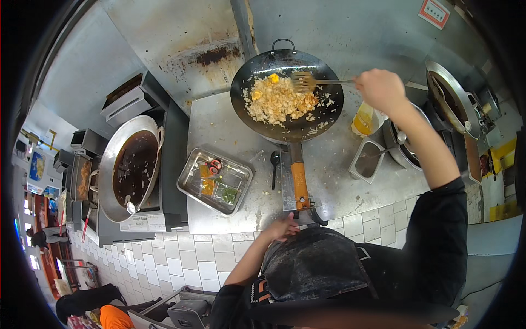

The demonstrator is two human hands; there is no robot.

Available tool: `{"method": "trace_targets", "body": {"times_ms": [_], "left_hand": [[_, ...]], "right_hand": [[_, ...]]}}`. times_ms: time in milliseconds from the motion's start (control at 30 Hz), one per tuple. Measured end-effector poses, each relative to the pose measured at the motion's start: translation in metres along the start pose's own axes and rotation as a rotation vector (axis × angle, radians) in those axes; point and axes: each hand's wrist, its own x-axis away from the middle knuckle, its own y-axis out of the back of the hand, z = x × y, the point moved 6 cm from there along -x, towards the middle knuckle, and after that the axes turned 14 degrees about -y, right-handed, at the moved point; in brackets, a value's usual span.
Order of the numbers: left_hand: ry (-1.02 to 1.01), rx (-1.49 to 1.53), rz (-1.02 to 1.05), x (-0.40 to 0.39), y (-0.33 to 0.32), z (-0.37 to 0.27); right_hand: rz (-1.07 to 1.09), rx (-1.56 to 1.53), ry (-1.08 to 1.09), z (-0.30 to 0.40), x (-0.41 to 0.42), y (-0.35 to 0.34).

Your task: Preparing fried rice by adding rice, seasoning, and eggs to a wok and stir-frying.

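Observation:
My right hand (380,90) grips the handle of a slotted turner (304,82), whose blurred head is in the rice at the wok's right. The black wok (267,131) holds fried rice (279,100) with bits of yellow egg. Its wooden-gripped handle (299,181) points toward me and rests along a metal bracket (288,201). My left hand (281,230) is low at the counter's front edge, beside the bracket's near end and my dark apron (312,267). Whether its fingers hold anything there is hard to tell.
Left of the wok lie a black spoon (274,164) and a steel tray (185,181) with red-handled scissors (213,166) and small packets. A large pan of dark oil (135,168) stands farther left. At right are a container of yellow liquid (363,121) and a steel pan (365,164).

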Motion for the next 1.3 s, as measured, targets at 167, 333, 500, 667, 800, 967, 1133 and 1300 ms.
{"method": "trace_targets", "body": {"times_ms": [167, 333, 500, 667, 800, 967, 1133, 1300], "left_hand": [[-0.322, 0.737, -0.359, -0.032, -0.021, 0.007], [-0.592, 1.459, 0.394, -0.063, -0.013, 0.044], [-0.186, 0.571, -0.054, 0.016, 0.005, -0.027], [-0.535, 0.839, -0.178, 0.012, -0.019, -0.173], [-0.484, 0.867, -0.159, 0.001, -0.014, -0.199], [-0.605, 0.88, 0.067, 0.01, 0.019, -0.243], [-0.571, 1.076, 0.222, 0.048, -0.041, -0.236], [-0.676, 0.808, -0.071, 0.077, -0.089, -0.179]], "right_hand": [[0.161, 0.037, -0.11, -0.028, -0.031, -0.053], [0.012, -0.178, 0.123, 0.019, -0.04, -0.077], [0.351, 0.083, 0.123, -0.021, -0.017, -0.028], [0.281, -0.26, 0.187, 0.049, -0.04, -0.115], [0.211, -0.281, -0.067, 0.02, -0.057, -0.098], [0.131, -0.215, -0.105, 0.019, -0.026, -0.061], [0.049, -0.281, -0.094, -0.041, 0.023, -0.019], [0.052, -0.339, 0.055, -0.06, 0.118, 0.006]]}}
